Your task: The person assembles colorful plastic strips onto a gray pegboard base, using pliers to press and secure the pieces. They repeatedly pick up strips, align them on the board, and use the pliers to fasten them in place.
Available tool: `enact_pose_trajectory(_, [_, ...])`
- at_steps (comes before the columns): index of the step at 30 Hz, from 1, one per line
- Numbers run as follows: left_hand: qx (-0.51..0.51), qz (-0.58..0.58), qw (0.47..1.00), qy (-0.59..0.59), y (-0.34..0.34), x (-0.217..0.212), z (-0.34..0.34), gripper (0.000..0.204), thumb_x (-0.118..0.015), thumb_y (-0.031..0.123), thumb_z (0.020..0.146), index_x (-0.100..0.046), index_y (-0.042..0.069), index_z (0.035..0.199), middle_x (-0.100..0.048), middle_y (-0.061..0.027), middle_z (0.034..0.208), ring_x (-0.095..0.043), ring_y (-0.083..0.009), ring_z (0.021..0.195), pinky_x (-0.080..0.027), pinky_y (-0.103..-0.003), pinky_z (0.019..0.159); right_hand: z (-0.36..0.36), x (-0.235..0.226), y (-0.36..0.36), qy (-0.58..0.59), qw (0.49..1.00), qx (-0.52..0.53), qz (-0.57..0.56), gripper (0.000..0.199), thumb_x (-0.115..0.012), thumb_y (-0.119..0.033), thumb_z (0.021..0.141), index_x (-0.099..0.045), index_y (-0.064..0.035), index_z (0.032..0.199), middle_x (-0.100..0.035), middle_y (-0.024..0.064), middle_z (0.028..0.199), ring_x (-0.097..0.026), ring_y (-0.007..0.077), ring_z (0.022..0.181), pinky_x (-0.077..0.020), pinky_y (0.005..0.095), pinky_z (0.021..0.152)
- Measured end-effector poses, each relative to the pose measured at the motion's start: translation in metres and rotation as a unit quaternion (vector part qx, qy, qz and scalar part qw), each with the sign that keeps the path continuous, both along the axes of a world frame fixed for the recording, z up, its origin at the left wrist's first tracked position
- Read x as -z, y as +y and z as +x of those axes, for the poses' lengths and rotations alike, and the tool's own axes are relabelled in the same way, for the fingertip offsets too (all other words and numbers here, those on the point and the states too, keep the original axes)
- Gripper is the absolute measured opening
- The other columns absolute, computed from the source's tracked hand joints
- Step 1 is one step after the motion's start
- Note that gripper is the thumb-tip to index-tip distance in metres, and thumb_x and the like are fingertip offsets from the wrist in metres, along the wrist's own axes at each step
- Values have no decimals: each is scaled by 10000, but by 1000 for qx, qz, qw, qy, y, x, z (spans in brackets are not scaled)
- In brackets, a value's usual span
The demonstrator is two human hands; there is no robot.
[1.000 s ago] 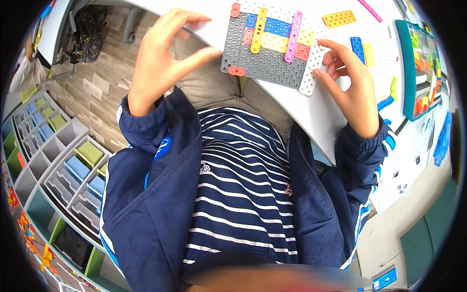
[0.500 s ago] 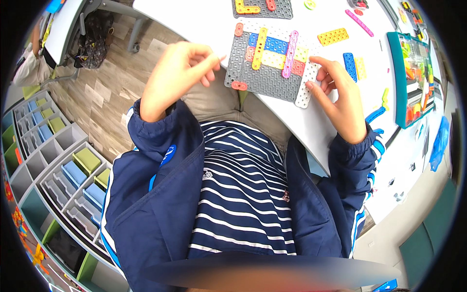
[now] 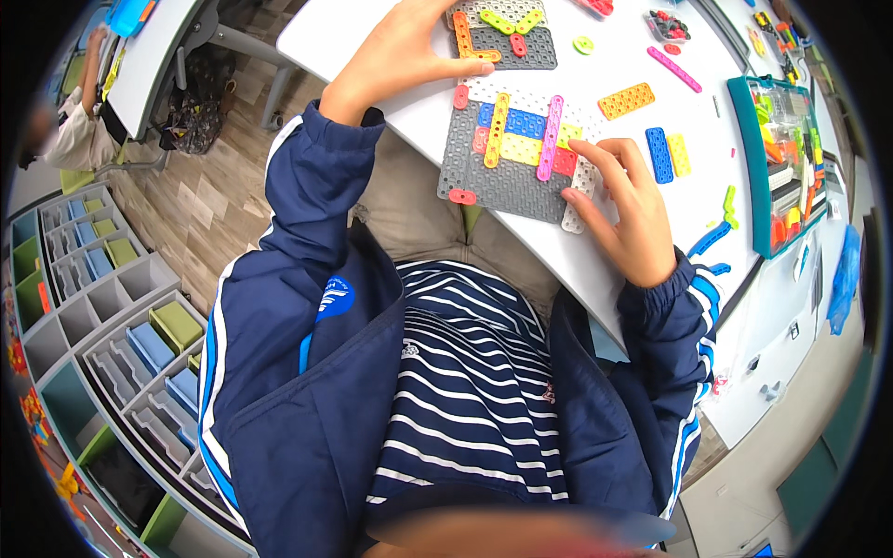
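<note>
A grey perforated board (image 3: 507, 181) with yellow, pink, blue and red strips fixed to it overhangs the near edge of the white table (image 3: 353, 33). My right hand (image 3: 623, 209) grips its right side where a white perforated piece (image 3: 579, 197) sits. My left hand (image 3: 405, 51) lies on the table to the left, fingertips touching an orange strip (image 3: 462, 37) on a second grey board (image 3: 521, 42) carrying green and red strips.
Loose strips lie right of the boards: orange (image 3: 625, 100), pink (image 3: 674, 68), blue (image 3: 658, 154), yellow (image 3: 679, 153). A teal parts tray (image 3: 777, 158) stands at the right edge. Grey shelving with coloured bins (image 3: 112, 316) stands left. Another person sits at a far-left table (image 3: 79, 121).
My left hand has gone from lifted off the table to resting by the far board. The near board now sits lower in view, with my right hand still on its right side.
</note>
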State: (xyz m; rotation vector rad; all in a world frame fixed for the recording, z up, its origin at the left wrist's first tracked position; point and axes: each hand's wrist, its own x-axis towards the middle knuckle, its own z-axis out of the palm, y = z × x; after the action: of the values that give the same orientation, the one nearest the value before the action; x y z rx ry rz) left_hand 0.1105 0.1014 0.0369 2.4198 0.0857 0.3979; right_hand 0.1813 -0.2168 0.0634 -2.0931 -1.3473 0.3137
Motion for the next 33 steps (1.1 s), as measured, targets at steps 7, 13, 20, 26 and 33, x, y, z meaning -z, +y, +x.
enact_pose_trajectory(7, [-69,-109,991,-35,4,-17,-18,972,-960,328,687,-495,-17,1468,-683,-185,1264,-633,-276,1225,-450,-402,1095,10,-5,-2,-40,999,20,7,413,-779,-112,854,-667,-63,1249,-582,139,1013,-622,334,902,-508,412,785])
enact_pose_trajectory(13, [117,-77,988,-65,-52,-23,-55,949,-939,273,633,-534,35,1457,-689,-122,1323,-624,-308,1269,-395,-445,1158,18,-8,-7,-17,995,85,40,253,-719,-45,910,-704,-65,1162,-576,79,903,-572,197,779,-466,302,674])
enact_pose_trajectory(20, [115,3,992,-59,-68,-9,-55,878,-918,241,657,-556,25,1427,-675,-125,1334,-576,-320,1308,-406,-455,1140,20,-3,-8,-9,996,82,30,215,-706,-42,918,-707,-53,1133,-586,83,902,-566,206,759,-471,313,682])
enact_pose_trajectory(26, [121,-22,991,-55,-66,-4,-57,899,-912,227,669,-535,19,1458,-658,-131,1367,-542,-318,1353,-403,-445,1150,18,-2,-6,-8,997,69,21,217,-713,-47,914,-707,-51,1131,-587,87,902,-585,211,784,-474,318,684])
enact_pose_trajectory(33, [123,-26,990,-58,-64,-3,-57,915,-922,232,668,-533,17,1467,-650,-137,1385,-528,-319,1379,-406,-446,1157,17,-3,-5,4,997,72,11,220,-716,-43,911,-712,-60,1130,-587,85,900,-593,207,792,-466,316,673])
